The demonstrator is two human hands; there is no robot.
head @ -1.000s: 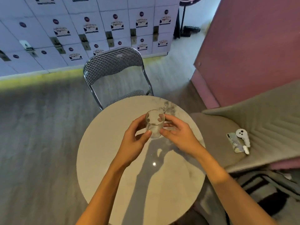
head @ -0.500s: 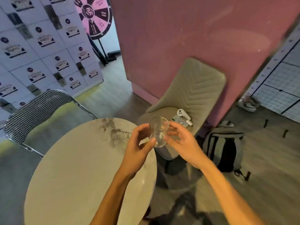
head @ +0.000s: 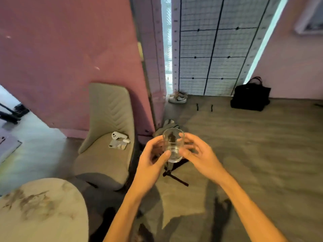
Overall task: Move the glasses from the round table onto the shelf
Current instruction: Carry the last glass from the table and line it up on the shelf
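A clear drinking glass [head: 173, 145] is held upright in mid-air in front of me, over the floor. My left hand [head: 150, 163] grips its left side with the thumb near the base. My right hand [head: 199, 154] closes around its right side. The round marble table [head: 40, 210] lies at the lower left, well apart from the glass, and nothing shows on its visible part. No shelf is in view.
A beige padded chair [head: 104, 137] with a phone and a white controller on its seat stands against the pink wall. A backpack lies on the floor behind the glass. Sneakers [head: 177, 98] and a black bag [head: 250, 96] sit by the wire-grid wall.
The view has swung right, away from the table. Both hands have carried the glass off the tabletop and now hold it over the floor.
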